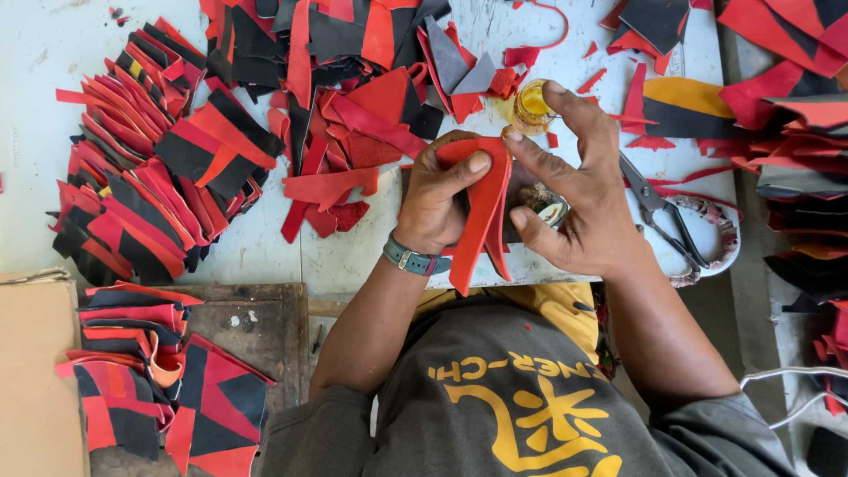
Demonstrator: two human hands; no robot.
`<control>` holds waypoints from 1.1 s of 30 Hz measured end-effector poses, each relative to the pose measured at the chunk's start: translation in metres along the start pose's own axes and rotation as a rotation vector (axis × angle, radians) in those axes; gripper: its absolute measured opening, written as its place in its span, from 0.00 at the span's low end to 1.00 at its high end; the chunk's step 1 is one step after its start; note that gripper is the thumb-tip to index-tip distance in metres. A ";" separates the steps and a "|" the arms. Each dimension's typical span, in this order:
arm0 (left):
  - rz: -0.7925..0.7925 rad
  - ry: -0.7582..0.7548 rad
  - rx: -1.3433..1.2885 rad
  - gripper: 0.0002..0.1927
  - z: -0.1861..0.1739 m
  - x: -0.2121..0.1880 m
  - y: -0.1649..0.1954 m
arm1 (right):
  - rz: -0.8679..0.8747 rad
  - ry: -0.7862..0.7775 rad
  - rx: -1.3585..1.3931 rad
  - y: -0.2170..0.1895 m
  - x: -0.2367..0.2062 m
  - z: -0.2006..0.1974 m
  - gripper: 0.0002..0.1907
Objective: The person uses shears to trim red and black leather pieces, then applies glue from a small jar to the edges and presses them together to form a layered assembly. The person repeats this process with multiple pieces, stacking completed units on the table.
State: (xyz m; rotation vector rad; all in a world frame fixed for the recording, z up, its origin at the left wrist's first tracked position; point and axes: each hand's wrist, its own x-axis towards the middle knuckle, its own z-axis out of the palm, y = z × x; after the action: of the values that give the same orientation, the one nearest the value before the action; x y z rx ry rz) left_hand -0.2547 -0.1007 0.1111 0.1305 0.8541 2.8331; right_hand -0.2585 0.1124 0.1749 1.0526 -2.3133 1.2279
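Observation:
My left hand [437,201] grips a curved red leather piece [484,216], thumb pressed on its upper face; a grey watch sits on that wrist. My right hand [574,190] is spread over the piece's right edge, its index fingertip touching the top of the red piece. Behind the fingers stands a small jar of yellow glue [533,106]. A small round tin [549,208] lies partly hidden under my right palm.
Stacks of red and black leather cut-outs [150,168] cover the white table [265,247] at left, back and right. Scissors [671,221] lie right of my right hand. More glued pieces [168,371] rest on a wooden stool beside a cardboard box [31,371].

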 end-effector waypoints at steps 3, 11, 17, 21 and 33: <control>0.020 -0.006 0.055 0.09 0.001 -0.001 0.001 | -0.075 -0.006 -0.139 -0.003 0.003 0.003 0.30; 0.086 0.019 0.127 0.09 -0.004 -0.001 0.005 | 0.058 0.006 0.217 -0.019 -0.004 -0.005 0.24; 0.321 0.127 0.268 0.09 0.004 0.007 -0.005 | 0.220 0.097 0.347 -0.044 -0.001 0.002 0.29; 0.396 0.129 0.373 0.11 0.030 0.005 0.003 | 0.480 0.106 0.553 -0.040 -0.002 0.015 0.45; -0.025 0.050 -0.137 0.08 0.004 -0.016 -0.018 | 0.281 0.063 0.659 -0.047 -0.010 0.011 0.43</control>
State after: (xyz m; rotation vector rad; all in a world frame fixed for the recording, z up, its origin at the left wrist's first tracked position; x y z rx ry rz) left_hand -0.2355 -0.0869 0.1038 0.0310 0.6628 2.8713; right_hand -0.2166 0.0912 0.1893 0.8545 -2.0933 2.1928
